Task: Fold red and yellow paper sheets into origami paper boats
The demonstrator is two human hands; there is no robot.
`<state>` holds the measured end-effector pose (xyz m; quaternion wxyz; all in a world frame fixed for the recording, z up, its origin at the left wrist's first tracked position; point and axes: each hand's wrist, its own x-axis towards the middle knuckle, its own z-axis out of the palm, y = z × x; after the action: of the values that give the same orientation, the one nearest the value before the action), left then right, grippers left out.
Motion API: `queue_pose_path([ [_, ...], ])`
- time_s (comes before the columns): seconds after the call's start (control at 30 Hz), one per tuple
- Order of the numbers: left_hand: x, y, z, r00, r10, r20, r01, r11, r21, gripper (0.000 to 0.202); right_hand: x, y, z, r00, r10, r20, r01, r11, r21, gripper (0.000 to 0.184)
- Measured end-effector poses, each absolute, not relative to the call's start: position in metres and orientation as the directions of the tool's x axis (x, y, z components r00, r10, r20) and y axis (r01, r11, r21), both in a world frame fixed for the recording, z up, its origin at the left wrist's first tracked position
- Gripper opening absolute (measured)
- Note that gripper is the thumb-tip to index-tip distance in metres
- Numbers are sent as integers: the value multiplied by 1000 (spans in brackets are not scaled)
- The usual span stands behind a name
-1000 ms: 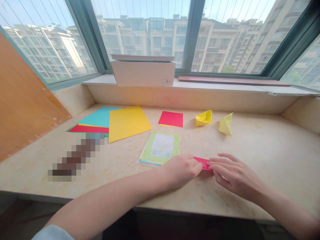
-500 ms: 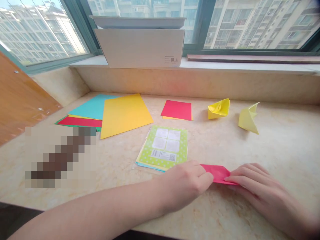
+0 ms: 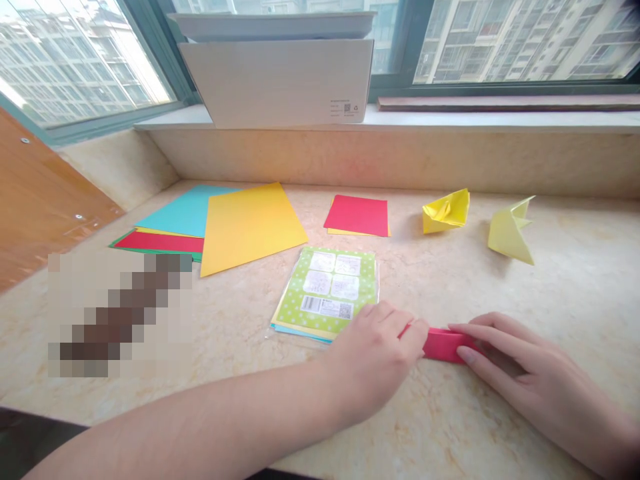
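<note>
Pinching folded red paper (image 3: 443, 345) with left hand (image 3: 380, 357) and right hand (image 3: 520, 373) (green packet (image 3: 330, 283) beyond the left), seemingly mid-fold, needing steady pressure next.

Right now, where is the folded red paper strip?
The paper strip is right of centre in the head view, between the left hand and the right hand.

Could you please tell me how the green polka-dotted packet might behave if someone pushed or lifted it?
The green polka-dotted packet would probably slide easily, as its clear plastic sleeve looks smooth. It seems unlikely to roll or tip, lying flat on the countertop. It may flex somewhat when lifted, since it looks thin.
</note>
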<state>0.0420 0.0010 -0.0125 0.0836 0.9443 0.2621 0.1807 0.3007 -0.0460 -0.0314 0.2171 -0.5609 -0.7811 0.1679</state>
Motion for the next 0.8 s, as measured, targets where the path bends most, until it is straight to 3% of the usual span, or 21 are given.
queue_pose_path([
  [0.17, 43, 0, -11, 817, 499, 288, 461, -866, 194, 15, 300, -45, -33, -262, 949, 174, 811, 314, -494, 27],
  [0.33, 43, -6, -6, 812, 479, 334, 408, -874, 262, 26, 305, -49, -33, -270, 950, 157, 770, 311, -557, 21],
  [0.47, 39, -9, -2, 800, 499, 332, 342, -835, 431, 26, 311, -48, -16, -354, 892, 282, 690, 453, -565, 9],
  [0.6, 35, -9, 1, 745, 594, 304, 288, -697, 656, 27, 303, -35, 17, -474, 802, 363, 619, 597, -511, 12],
  [0.67, 33, -8, 2, 711, 661, 241, 244, -553, 796, 29, 296, -26, 30, -473, 799, 372, 620, 602, -504, 11],
  [0.8, 33, -8, 0, 662, 750, 11, 134, -133, 982, 43, 281, -9, 35, -249, 888, 386, 667, 446, -597, 15],
])
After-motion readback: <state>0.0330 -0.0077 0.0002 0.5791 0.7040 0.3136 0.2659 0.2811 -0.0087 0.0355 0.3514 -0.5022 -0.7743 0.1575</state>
